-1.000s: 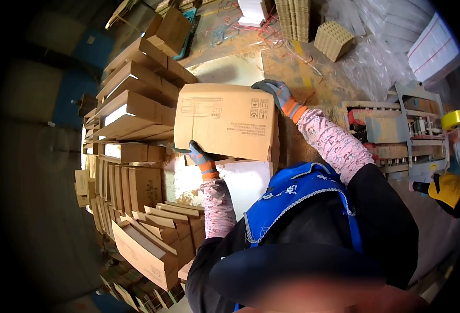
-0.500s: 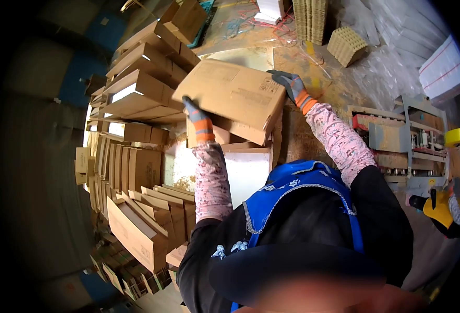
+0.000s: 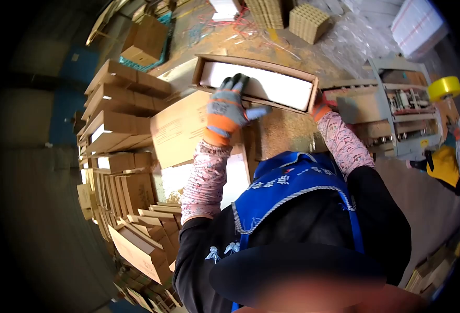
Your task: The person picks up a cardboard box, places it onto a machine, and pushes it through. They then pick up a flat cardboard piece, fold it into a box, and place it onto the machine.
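Observation:
A long, narrow cardboard box (image 3: 196,75) is held with its open side up, and a white slab-like filling (image 3: 277,86) shows inside it. My left hand (image 3: 223,112), in a grey and orange glove, lies over the near edge with its fingers stretched onto the white filling and the thumb apart. At the box's right end is my right hand (image 3: 321,108); it supports that end, its fingers mostly hidden behind the cardboard. Below and left of the held box lies another printed cardboard box (image 3: 180,130), close to my left forearm, on a white-topped surface (image 3: 235,175).
Stacked cardboard boxes (image 3: 117,125) and upright cartons (image 3: 136,193) fill the left side. A machine with rollers and a yellow tape roll (image 3: 444,89) stands at the right, near another person's gloved hand (image 3: 454,130). Moulded packing blocks (image 3: 309,23) and clear plastic (image 3: 344,39) lie beyond.
The held box has turned from its printed broad face to its open side and moved up. My left hand has shifted from its left edge onto the filling.

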The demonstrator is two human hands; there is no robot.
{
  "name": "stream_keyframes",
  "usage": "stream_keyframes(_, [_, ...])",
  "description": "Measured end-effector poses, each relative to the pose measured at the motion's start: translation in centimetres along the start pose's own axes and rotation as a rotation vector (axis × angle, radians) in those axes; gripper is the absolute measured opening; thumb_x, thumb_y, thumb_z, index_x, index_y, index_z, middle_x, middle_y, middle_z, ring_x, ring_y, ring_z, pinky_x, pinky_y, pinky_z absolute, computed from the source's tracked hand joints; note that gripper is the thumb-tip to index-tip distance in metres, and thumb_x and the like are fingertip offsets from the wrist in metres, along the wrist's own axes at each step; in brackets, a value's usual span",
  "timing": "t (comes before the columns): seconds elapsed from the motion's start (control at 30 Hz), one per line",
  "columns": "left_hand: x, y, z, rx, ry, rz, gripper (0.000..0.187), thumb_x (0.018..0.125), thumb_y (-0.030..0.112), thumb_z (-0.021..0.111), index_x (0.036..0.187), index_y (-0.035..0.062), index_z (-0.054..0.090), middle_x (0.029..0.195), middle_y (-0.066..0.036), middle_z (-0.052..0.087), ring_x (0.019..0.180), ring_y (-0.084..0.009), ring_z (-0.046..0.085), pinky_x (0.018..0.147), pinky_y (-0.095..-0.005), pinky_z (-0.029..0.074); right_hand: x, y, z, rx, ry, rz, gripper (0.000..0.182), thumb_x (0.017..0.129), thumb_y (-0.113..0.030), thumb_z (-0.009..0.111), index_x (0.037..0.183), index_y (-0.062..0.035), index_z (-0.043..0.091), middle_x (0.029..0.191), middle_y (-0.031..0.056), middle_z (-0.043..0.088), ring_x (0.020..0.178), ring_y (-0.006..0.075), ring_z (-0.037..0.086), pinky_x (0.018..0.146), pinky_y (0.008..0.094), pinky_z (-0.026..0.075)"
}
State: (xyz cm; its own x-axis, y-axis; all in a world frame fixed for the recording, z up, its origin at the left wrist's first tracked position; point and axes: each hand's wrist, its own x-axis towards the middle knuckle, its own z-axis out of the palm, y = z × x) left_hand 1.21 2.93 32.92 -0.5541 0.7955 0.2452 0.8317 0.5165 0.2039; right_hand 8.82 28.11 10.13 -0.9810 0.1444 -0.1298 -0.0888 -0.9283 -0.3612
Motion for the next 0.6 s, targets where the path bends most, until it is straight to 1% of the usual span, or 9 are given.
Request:
stream_keyframes(0.03, [0.3,2.2,0.6,0.011,-0.089,0.034,0.085,0.062,0.066,0.061,0.121,0.0069,0.05,0.124,-0.016,0.049,0.116,-0.0336,0.044,0.096,-0.0389,0.037,-1.4,-0.7,-1.5,-0.032,0.067,0.001,0.035,0.091,-0.018,0.037,0.121,-0.0046,0.049,0.116,0.0113,0.055,0.107,0.0199,0.052,0.095,0.0296,0.037])
stream_keyframes(0.13, [-0.8,5.8,6.5,0.171,-0.122,0.058,0.063,0.07,0.054,0.063,0.115,0.0108,0.054,0.116,-0.013,0.054,0.107,-0.0315,0.05,0.088,-0.0377,0.044,-5.7,-1.2,-6.4,-0.05,0.249,0.021,0.036,0.092,-0.02,0.035,0.122,-0.0046,0.048,0.117,0.0106,0.054,0.108,0.0196,0.05,0.096,0.0295,0.036])
stream_keyframes(0.17, [-1.3,6.0,8.5,0.124,-0.106,0.059,0.055,0.072,0.05,0.063,0.11,0.0109,0.057,0.113,-0.011,0.057,0.102,-0.0297,0.054,0.084,-0.0368,0.045,-6.7,-1.0,-8.3,-0.043,0.303,0.031,0.036,0.092,-0.02,0.035,0.122,-0.0046,0.048,0.118,0.0104,0.054,0.109,0.0195,0.05,0.096,0.0294,0.036])
stream_keyframes(0.27, [-2.8,5.9,14.1,-0.005,-0.132,-0.053,0.047,0.071,0.045,0.066,0.102,0.0095,0.062,0.109,-0.009,0.059,0.095,-0.0264,0.058,0.078,-0.0352,0.048,-8.4,0.4,-12.9,-0.019,0.448,0.053,0.037,0.093,-0.021,0.033,0.123,-0.0046,0.046,0.12,0.0097,0.052,0.11,0.0193,0.048,0.097,0.0292,0.034])
stream_keyframes(0.37, [-4.8,5.7,19.1,-0.071,-0.165,-0.159,0.049,0.072,0.044,0.066,0.107,0.0112,0.059,0.113,-0.01,0.057,0.098,-0.0268,0.057,0.079,-0.0358,0.048,-8.0,1.5,-17.3,-0.003,0.544,0.067,0.039,0.093,-0.023,0.032,0.125,-0.0046,0.045,0.122,0.009,0.051,0.112,0.019,0.047,0.098,0.0291,0.033])
stream_keyframes(0.43, [-6.3,6.3,22.4,-0.123,-0.297,-0.313,0.051,0.075,0.041,0.065,0.116,0.0124,0.052,0.119,-0.009,0.054,0.101,-0.0271,0.056,0.081,-0.0353,0.047,-7.1,1.7,-19.9,0.0,0.583,0.077,0.039,0.094,-0.023,0.031,0.125,-0.0046,0.045,0.123,0.0086,0.05,0.112,0.0189,0.046,0.099,0.029,0.032])
stream_keyframes(0.5, [-6.5,7.5,23.8,-0.035,-0.182,-0.265,0.049,0.076,0.039,0.064,0.117,0.0129,0.051,0.12,-0.009,0.054,0.103,-0.0273,0.055,0.082,-0.0361,0.046,-6.7,2.1,-22.1,0.015,0.598,0.08,0.04,0.094,-0.024,0.03,0.126,-0.0046,0.044,0.124,0.0082,0.049,0.113,0.0187,0.045,0.099,0.0289,0.032])
stream_keyframes(0.57, [-5.1,8.1,23.6,-0.063,-0.283,-0.353,0.048,0.077,0.038,0.063,0.116,0.0127,0.051,0.122,-0.01,0.052,0.104,-0.0273,0.054,0.082,-0.0371,0.046,-7.0,2.7,-24.0,0.027,0.614,0.078,0.041,0.095,-0.025,0.029,0.127,-0.0045,0.043,0.125,0.0077,0.048,0.114,0.0185,0.044,0.1,0.0287,0.031])
stream_keyframes(0.6, [-4.8,8.4,24.0,-0.038,-0.282,-0.313,0.049,0.076,0.035,0.063,0.117,0.0108,0.05,0.122,-0.012,0.052,0.103,-0.0289,0.054,0.082,-0.0379,0.046,-7.6,3.2,-25.2,0.031,0.616,0.076,0.042,0.095,-0.025,0.028,0.128,-0.0045,0.043,0.126,0.0075,0.048,0.115,0.0184,0.043,0.1,0.0287,0.03])
